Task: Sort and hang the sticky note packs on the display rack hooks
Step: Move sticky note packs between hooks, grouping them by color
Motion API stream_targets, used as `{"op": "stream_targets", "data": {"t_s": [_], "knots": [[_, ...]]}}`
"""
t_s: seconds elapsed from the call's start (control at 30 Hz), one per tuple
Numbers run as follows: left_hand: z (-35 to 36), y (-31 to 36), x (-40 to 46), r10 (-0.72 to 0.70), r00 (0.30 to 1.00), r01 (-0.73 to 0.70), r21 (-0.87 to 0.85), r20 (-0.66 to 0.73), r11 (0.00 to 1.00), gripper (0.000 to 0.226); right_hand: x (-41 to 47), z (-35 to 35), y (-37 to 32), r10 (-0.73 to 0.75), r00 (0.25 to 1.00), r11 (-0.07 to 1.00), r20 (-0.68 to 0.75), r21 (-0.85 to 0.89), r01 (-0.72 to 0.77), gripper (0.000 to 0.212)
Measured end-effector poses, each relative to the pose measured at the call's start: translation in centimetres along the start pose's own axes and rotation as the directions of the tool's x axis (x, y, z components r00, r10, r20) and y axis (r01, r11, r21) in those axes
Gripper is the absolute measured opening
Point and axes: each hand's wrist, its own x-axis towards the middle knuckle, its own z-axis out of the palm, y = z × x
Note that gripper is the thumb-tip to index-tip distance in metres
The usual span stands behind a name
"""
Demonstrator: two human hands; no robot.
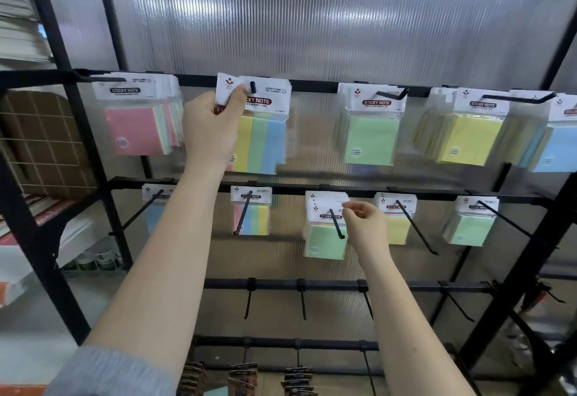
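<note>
My left hand (212,127) pinches the striped pack's (259,142) header on its hook (253,86); right hand (363,224), below that hook, pinches the green pack (326,239); header could tear if yanked.

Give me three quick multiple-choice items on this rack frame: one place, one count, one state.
1. Where is the left hand?
A. top row, at the multicolour pack
B. bottom bar
C. on the pink pack

2. How many hooks hold packs on the second row?
A. three
B. five
C. seven

3. State of the right hand?
A. flat open
B. fist, away from the rack
C. pinching the header of the green pack

Key: 1 A, it grips that pack's white header; 2 B, five hung hooks show along that bar; 3 C, fingertips meet on the header card.
</note>
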Motion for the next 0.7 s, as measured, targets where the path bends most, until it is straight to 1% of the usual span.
{"op": "stream_targets", "data": {"t_s": [0.03,0.13,0.27,0.4,0.43,0.5,0.57,0.6,0.63,0.7], "knots": [[0.1,-0.2,0.1,-0.005,1.0,0.005,0.013,-0.001,1.0,0.046,0.1,0.0,0.1,0.003,1.0,1.0,-0.002,-0.001,-0.003,0.016],[0.6,-0.7,0.7,-0.028,0.999,0.029,0.076,-0.016,0.997,0.045,0.4,0.0,0.6,0.025,1.0,1.0,-0.002,-0.012,-0.026,0.016],[1.5,-1.0,1.8,-0.022,0.999,0.027,0.181,-0.034,0.983,0.033,1.2,0.2,1.3,0.032,0.999,0.997,-0.002,-0.074,-0.032,0.023],[2.2,-1.5,2.5,0.007,0.999,0.003,0.239,-0.043,0.971,0.03,1.9,0.4,2.0,0.047,0.999,0.99,0.02,-0.136,-0.043,0.032],[2.3,-1.7,2.6,0.01,0.999,0.004,0.251,-0.052,0.968,0.027,2.0,0.4,2.1,0.056,0.998,0.988,0.034,-0.146,-0.051,0.03],[2.5,-2.0,2.7,0.02,0.995,0.007,0.282,-0.093,0.959,0.028,2.2,0.5,2.6,0.067,0.996,0.983,0.067,-0.176,-0.055,0.016],[2.6,-2.2,2.7,0.023,0.99,0.018,0.293,-0.137,0.956,0.026,2.4,0.7,2.9,0.061,0.995,0.979,0.075,-0.199,-0.045,0.019],[2.6,-2.2,2.6,0.016,0.988,0.03,0.29,-0.154,0.957,0.024,2.5,0.8,3.0,0.055,0.996,0.979,0.065,-0.198,-0.041,0.015],[2.6,-2.1,2.6,0.006,0.986,0.043,0.285,-0.168,0.957,0.028,2.5,0.8,3.0,0.046,0.997,0.978,0.054,-0.206,-0.034,0.01],[2.5,-2.1,2.4,-0.013,0.983,0.069,0.299,-0.185,0.952,0.041,2.6,0.9,3.0,0.037,0.998,0.969,0.048,-0.247,-0.024,0.008]]}}
